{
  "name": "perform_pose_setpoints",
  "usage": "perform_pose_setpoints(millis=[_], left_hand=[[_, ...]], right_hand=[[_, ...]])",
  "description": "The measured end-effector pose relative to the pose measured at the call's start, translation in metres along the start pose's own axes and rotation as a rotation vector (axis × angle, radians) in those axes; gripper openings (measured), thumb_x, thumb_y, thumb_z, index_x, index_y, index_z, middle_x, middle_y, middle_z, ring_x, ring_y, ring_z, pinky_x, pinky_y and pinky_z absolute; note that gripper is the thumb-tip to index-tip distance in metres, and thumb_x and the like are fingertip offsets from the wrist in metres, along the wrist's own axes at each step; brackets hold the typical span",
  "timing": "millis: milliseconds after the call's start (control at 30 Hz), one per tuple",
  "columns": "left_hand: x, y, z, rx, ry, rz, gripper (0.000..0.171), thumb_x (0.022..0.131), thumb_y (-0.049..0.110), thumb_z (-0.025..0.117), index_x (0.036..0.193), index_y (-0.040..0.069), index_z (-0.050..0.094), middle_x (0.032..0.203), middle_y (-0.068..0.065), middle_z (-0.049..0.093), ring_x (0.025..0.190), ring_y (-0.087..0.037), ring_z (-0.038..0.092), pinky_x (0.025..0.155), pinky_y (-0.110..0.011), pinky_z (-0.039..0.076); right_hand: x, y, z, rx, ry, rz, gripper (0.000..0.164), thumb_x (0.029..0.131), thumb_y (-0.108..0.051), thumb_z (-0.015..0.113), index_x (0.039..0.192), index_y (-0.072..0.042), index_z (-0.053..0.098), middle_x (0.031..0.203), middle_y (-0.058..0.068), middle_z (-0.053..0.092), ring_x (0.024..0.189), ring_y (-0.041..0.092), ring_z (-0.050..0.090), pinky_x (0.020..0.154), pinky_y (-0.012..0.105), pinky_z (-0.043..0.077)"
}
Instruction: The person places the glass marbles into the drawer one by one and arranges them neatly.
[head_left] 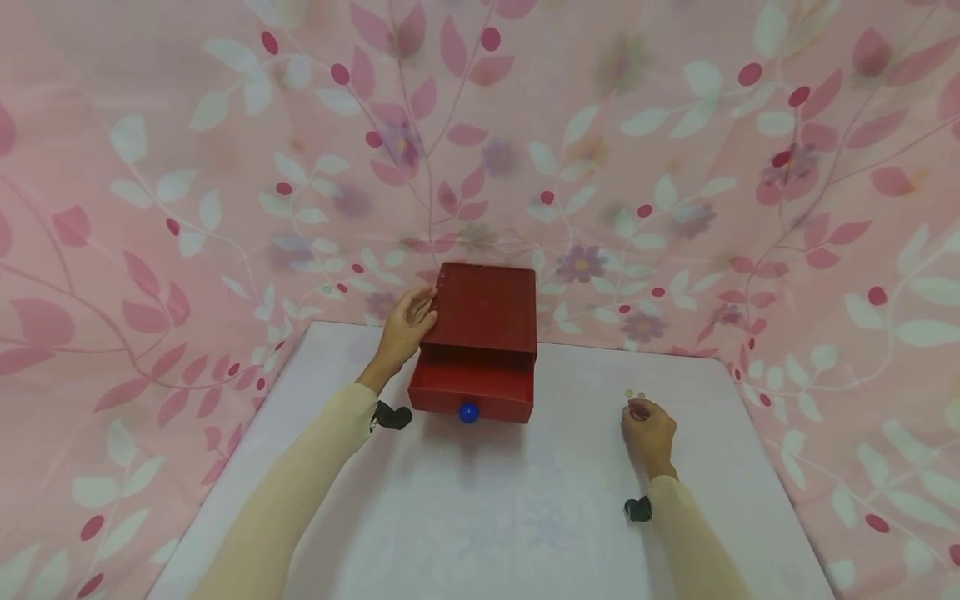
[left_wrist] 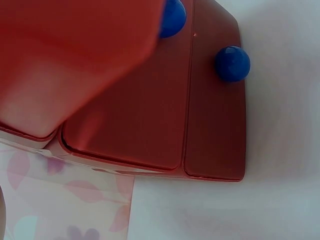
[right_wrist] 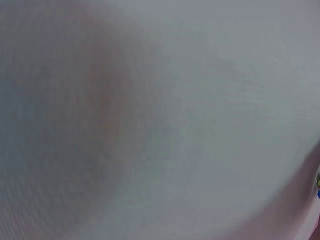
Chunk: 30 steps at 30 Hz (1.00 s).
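A small red chest of drawers [head_left: 486, 307] stands toward the back of the white table. Its top drawer [head_left: 442, 400] is pulled out, a round blue knob [head_left: 468, 412] on its front. Below it, in the left wrist view, two lower drawers [left_wrist: 135, 110] are shut, each with a blue knob [left_wrist: 232, 64]. My left hand [head_left: 403, 330] rests against the chest's left side near the top edge. To the right, my right hand [head_left: 649, 433] is low over the table with fingers bent, beside two small round yellowish discs [head_left: 629, 392]. Whether its fingertips hold anything, I cannot tell.
The white table [head_left: 555, 517] ends at the back against a pink floral cloth [head_left: 600, 167], which also hangs on both sides. A black wrist strap piece [head_left: 393, 415] sticks out at the left sleeve, and another [head_left: 637, 509] at the right.
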<state>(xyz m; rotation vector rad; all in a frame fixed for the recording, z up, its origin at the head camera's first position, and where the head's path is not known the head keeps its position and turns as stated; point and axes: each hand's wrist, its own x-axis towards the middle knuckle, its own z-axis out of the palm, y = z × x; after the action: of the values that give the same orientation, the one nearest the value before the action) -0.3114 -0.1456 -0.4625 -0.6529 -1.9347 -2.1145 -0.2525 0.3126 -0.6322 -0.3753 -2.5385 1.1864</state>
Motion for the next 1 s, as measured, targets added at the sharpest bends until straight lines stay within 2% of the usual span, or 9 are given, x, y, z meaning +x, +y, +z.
perform_pose_setpoints(millis=[233, 333, 833, 1000], left_hand=[[0.0, 0.001, 0.0, 0.025, -0.006, -0.003, 0.053, 0.093, -0.012, 0.055, 0.14, -0.019, 0.032, 0.144, -0.038, 0.034, 0.139, -0.044, 0.029, 0.117, -0.049, 0.026], [0.0, 0.0, 0.0, 0.024, -0.009, 0.001, 0.053, 0.093, -0.012, 0.055, 0.14, -0.019, 0.032, 0.144, -0.038, 0.034, 0.139, -0.043, 0.03, 0.117, -0.049, 0.026], [0.0, -0.003, -0.001, 0.032, 0.004, -0.004, 0.053, 0.093, -0.012, 0.056, 0.14, -0.016, 0.034, 0.144, -0.036, 0.037, 0.139, -0.04, 0.032, 0.116, -0.047, 0.028], [0.003, -0.017, -0.005, 0.039, 0.02, -0.003, 0.052, 0.094, -0.006, 0.058, 0.142, -0.01, 0.038, 0.145, -0.029, 0.04, 0.139, -0.031, 0.036, 0.116, -0.038, 0.031]], right_hand=[[-0.003, -0.001, 0.0, -0.017, -0.02, 0.013, 0.022, 0.087, -0.006, 0.066, 0.109, -0.002, 0.07, 0.102, 0.014, 0.068, 0.093, 0.025, 0.066, 0.08, 0.031, 0.056], [-0.004, 0.0, 0.001, -0.01, -0.026, 0.027, 0.024, 0.087, -0.005, 0.066, 0.111, -0.003, 0.069, 0.104, 0.013, 0.068, 0.095, 0.025, 0.066, 0.084, 0.036, 0.056], [0.0, 0.007, 0.001, -0.017, -0.022, 0.055, 0.025, 0.086, -0.004, 0.066, 0.11, -0.005, 0.069, 0.108, 0.013, 0.068, 0.098, 0.025, 0.067, 0.086, 0.035, 0.058], [0.0, 0.001, -0.003, 0.001, -0.054, 0.092, 0.025, 0.089, -0.007, 0.066, 0.114, -0.006, 0.068, 0.115, 0.014, 0.066, 0.102, 0.025, 0.066, 0.087, 0.036, 0.058]])
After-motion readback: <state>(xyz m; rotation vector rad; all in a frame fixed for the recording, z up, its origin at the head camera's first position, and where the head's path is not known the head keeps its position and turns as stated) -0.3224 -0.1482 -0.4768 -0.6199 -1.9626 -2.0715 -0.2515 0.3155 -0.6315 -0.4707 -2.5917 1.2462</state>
